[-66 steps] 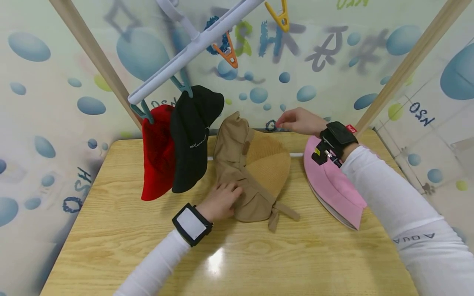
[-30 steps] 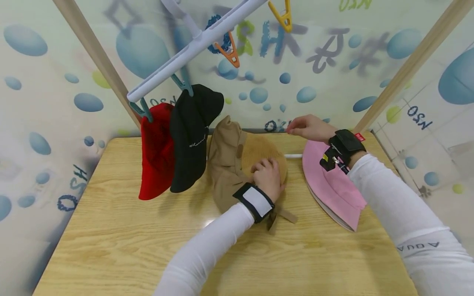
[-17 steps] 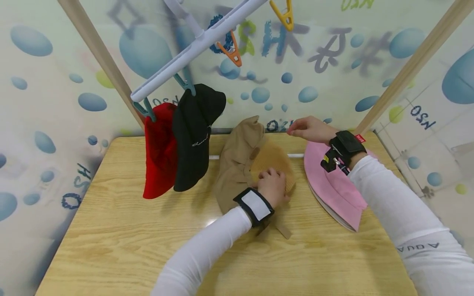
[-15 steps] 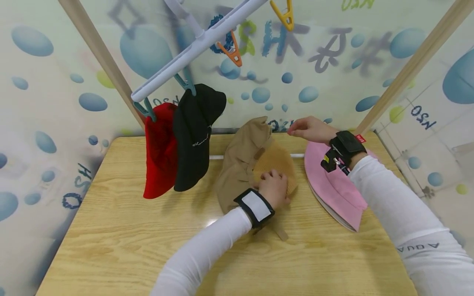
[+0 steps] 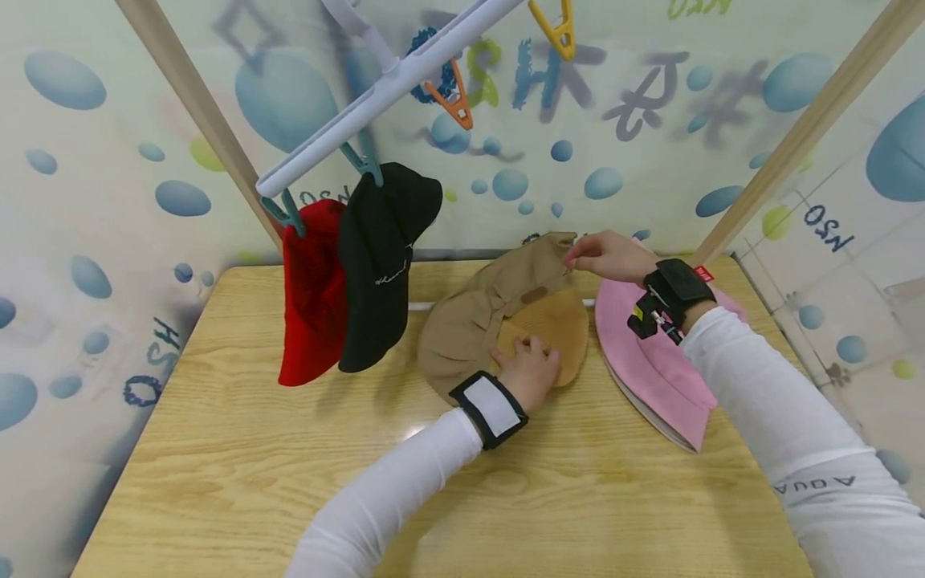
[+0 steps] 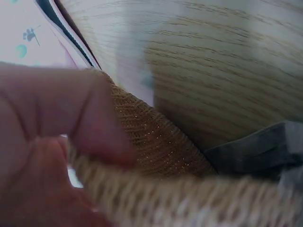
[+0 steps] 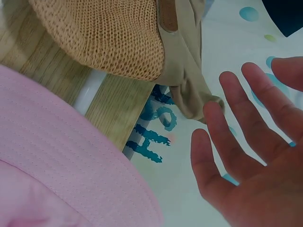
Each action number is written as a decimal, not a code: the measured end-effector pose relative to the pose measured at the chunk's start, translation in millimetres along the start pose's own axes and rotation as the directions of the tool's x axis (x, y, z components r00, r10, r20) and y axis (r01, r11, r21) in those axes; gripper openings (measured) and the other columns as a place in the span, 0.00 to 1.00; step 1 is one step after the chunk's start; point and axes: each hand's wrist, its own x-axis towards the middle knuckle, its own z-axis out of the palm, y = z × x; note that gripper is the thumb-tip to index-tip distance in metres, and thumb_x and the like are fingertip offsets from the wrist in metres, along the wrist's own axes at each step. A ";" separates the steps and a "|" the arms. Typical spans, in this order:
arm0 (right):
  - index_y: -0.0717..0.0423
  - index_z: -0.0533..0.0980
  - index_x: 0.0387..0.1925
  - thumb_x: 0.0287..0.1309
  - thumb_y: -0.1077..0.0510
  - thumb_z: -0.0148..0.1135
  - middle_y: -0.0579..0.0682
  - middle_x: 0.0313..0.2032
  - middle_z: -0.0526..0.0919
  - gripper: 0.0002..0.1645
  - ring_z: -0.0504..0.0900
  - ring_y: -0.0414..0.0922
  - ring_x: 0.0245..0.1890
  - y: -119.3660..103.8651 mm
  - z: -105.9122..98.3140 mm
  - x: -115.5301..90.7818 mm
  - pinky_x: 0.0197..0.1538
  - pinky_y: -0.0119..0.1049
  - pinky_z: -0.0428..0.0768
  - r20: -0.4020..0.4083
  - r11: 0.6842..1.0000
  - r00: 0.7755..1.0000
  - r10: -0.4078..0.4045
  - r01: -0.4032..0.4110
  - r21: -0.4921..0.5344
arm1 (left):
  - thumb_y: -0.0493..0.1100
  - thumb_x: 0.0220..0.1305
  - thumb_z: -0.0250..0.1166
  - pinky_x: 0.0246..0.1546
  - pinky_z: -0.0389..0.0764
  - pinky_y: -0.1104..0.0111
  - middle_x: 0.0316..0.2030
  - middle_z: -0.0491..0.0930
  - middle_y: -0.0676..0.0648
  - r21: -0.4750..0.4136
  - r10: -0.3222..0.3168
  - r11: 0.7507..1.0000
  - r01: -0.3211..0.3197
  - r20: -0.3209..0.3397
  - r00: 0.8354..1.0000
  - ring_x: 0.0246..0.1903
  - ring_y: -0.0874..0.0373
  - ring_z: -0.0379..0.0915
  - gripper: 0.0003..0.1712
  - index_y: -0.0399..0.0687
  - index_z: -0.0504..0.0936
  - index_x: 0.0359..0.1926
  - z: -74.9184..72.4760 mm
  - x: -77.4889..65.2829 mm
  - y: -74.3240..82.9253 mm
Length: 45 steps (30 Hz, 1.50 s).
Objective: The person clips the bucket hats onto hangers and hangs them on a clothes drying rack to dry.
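Observation:
A tan sun hat [image 5: 458, 341] with a khaki cloth crown and a woven brim lies at the middle back of the table. My left hand [image 5: 531, 373] pinches the woven brim; in the left wrist view its fingers [image 6: 102, 113] bend over the knitted edge. Beside the hat's far cloth end is my right hand [image 5: 613, 255], its fingers spread and holding nothing in the right wrist view, the fingertips right at the khaki cloth [image 7: 189, 97]. The hat's tie straps are hidden behind my left arm in the head view.
A pink bucket hat [image 5: 643, 369] lies at right, under my right wrist. From a white hanger bar [image 5: 361, 112], teal clips [image 5: 367, 164] hold a red hat [image 5: 307, 313] and a black cap [image 5: 372, 297]. An orange clip [image 5: 455, 104] and a yellow clip [image 5: 560, 36] hang without hats.
My left hand has gone from the cloth part to the woven brim. The sun hat has turned, and its far end has swung right to my nearly still right hand.

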 end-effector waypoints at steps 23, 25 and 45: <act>0.67 0.73 0.49 0.63 0.62 0.47 0.67 0.51 0.75 0.16 0.70 0.58 0.52 -5.1 6.0 1.5 0.58 0.56 0.66 0.038 1.000 0.999 -0.011 0.011 0.007 | 0.47 0.62 0.58 0.53 0.62 0.38 0.40 0.82 0.48 -0.008 -0.048 0.999 0.049 0.034 0.998 0.43 0.52 0.74 0.13 0.60 0.81 0.48 -13.5 3.1 -32.8; 0.67 0.73 0.49 0.63 0.62 0.47 0.67 0.50 0.76 0.16 0.70 0.57 0.52 -5.7 6.6 1.3 0.57 0.55 0.67 0.038 1.000 0.999 -0.011 0.010 0.007 | 0.47 0.60 0.59 0.50 0.65 0.41 0.37 0.82 0.47 -0.027 -0.058 0.998 0.057 -0.009 0.998 0.42 0.52 0.74 0.11 0.59 0.83 0.43 -13.4 3.0 -36.9; 0.63 0.74 0.48 0.63 0.60 0.48 0.63 0.48 0.78 0.15 0.72 0.53 0.48 -32.9 1.8 14.7 0.54 0.50 0.69 0.025 0.996 0.997 -0.075 0.073 0.052 | 0.35 0.52 0.52 0.42 0.71 0.45 0.34 0.80 0.44 -0.353 -0.147 0.933 0.070 -0.198 0.969 0.36 0.47 0.73 0.13 0.49 0.80 0.37 -38.2 3.6 -77.8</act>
